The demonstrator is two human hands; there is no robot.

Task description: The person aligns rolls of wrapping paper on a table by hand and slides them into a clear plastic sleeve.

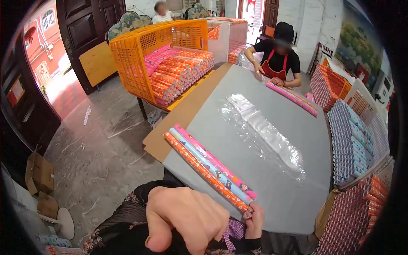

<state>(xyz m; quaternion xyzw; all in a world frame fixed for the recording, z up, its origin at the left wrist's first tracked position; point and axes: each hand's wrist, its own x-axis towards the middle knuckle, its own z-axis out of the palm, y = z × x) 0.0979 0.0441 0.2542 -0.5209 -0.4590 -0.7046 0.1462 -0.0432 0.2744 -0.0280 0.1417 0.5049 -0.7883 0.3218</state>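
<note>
Three rolls of patterned wrapping paper, an orange roll, a light blue roll and a pink roll, lie side by side at the near left of the grey table. My right hand is closed round their near ends. Close to the camera, my left hand has its fingers bent and its knuckles up; what they hold, if anything, is hidden. Purple checked cloth shows between my hands. Clear plastic bags lie flat in a long stack across the middle of the table.
Across the table, a person in a red apron handles pink rolls and plastic. An orange crate full of rolls stands left. Blue rolls and red patterned rolls are stacked right. Another person sits behind.
</note>
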